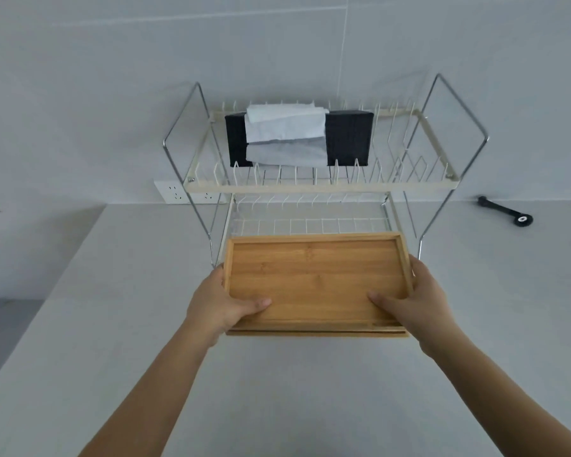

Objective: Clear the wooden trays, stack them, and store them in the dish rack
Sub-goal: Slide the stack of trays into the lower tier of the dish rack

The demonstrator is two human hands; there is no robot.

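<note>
Stacked wooden trays [317, 278] are held level in front of the two-tier wire dish rack [310, 186], with their far edge at the opening of the lower tier. At the near edge a second tray shows beneath the top one. My left hand [223, 301] grips the left near corner, thumb lying inside the top tray. My right hand [416, 301] grips the right near corner the same way. The top tray is bare inside.
A black tissue box [346, 140] with white tissue [285, 127] rests on the rack's upper tier. A wall socket [173, 192] sits behind the rack's left leg. A black tool [505, 212] lies on the white counter at the right. The counter drops off at the left.
</note>
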